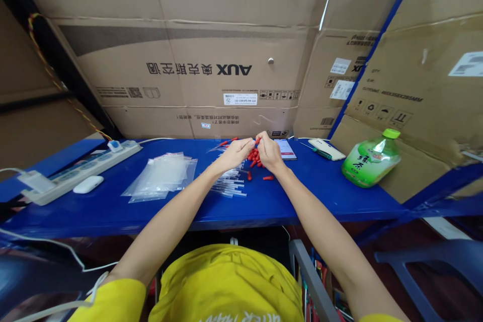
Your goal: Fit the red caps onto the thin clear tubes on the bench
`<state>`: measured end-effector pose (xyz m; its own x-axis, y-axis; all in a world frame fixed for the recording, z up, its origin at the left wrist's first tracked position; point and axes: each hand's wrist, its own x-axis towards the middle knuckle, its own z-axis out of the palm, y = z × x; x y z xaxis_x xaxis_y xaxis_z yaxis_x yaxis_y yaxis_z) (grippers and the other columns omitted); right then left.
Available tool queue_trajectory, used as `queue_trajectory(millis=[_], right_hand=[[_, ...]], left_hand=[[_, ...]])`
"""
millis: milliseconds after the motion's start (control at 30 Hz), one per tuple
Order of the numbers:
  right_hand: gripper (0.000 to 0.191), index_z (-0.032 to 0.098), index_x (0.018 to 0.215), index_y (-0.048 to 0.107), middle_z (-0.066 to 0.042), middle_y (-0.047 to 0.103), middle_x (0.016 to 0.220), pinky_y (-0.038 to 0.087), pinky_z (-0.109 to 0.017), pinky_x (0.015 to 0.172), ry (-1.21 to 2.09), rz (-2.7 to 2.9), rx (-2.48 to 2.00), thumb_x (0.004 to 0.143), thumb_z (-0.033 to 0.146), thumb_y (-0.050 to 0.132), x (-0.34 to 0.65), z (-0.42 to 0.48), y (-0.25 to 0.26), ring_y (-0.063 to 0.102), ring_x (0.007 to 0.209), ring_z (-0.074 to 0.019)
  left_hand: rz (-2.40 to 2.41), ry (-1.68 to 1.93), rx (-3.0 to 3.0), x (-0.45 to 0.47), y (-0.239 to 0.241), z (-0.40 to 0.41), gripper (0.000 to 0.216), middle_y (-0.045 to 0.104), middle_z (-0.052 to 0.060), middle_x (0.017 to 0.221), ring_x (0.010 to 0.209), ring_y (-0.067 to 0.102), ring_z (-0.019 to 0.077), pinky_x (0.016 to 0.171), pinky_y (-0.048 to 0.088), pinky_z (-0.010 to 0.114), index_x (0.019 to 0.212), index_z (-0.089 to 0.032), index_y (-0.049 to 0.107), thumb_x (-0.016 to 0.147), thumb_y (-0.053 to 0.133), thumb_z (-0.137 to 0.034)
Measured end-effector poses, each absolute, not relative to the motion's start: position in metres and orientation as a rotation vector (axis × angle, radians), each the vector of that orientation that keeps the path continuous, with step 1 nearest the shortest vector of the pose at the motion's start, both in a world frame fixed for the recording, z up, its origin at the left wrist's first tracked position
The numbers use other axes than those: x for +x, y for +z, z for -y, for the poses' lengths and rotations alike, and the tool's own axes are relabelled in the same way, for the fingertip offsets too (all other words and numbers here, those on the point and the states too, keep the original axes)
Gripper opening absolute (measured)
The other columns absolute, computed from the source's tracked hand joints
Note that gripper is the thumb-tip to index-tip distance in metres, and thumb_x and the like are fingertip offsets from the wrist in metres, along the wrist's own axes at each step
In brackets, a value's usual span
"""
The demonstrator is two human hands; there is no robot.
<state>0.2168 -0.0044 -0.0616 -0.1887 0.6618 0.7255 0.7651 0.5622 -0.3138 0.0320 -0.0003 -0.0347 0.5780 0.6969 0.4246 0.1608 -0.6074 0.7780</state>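
My left hand (239, 153) is closed in a pinch over the far part of the blue table, and what its fingers hold is hidden. Close beside it, my right hand (268, 151) pinches a red rubber dropper bulb (258, 141) between thumb and fingers. Below the hands lies a loose heap of clear dropper tubes (230, 186). Several red bulbs (255, 159) are piled between and under my hands, with a single one (268, 178) apart at the right. Behind my left hand, droppers with red ends (223, 144) lie near the cardboard.
Clear zip bags (162, 176) lie to the left, beyond them a white earbud case (88, 184) and a power strip (83, 171). A lit phone (286, 149), a pale phone-like slab (327, 148), a screwdriver (320, 153) and a green tea bottle (372, 161) stand or lie rightward. Cardboard (211, 90) walls the back.
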Motion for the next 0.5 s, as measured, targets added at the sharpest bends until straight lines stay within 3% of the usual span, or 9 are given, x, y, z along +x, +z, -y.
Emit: queue_trajectory(millis=[233, 400, 500], right_hand=[[0.028, 0.022, 0.112, 0.057, -0.005, 0.067, 0.086, 0.038, -0.03, 0.065, -0.1, 1.824, -1.116, 0.103, 0.034, 0.033, 0.216, -0.003, -0.059, 0.062, 0.073, -0.0222], [0.03, 0.021, 0.109, 0.055, -0.008, 0.068, 0.087, 0.044, -0.031, 0.072, -0.107, 1.367, -1.327, 0.102, 0.031, 0.027, 0.27, -0.02, -0.054, 0.063, 0.08, -0.0229], [0.034, 0.021, 0.113, 0.057, -0.012, 0.072, 0.1, 0.045, -0.034, 0.08, -0.186, 1.228, -1.487, 0.103, 0.032, 0.027, 0.303, -0.02, -0.053, 0.066, 0.091, -0.0265]], left_hand=[[-0.681, 1.008, 2.112, 0.038, -0.034, -0.001, 0.054, 0.036, -0.005, 0.064, 0.057, 0.032, 0.0098, 0.054, 0.031, 0.024, 0.076, -0.021, 0.038, 0.101, 0.04, -0.07], [-0.728, 0.979, 2.195, 0.021, -0.034, 0.0, 0.053, 0.037, -0.004, 0.064, 0.058, 0.035, 0.0107, 0.058, 0.032, 0.025, 0.076, -0.021, 0.038, 0.104, 0.036, -0.066], [-0.88, 1.114, 2.303, 0.008, -0.036, -0.006, 0.05, 0.041, -0.003, 0.065, 0.061, 0.039, 0.0118, 0.062, 0.032, 0.026, 0.076, -0.02, 0.041, 0.107, 0.034, -0.058]])
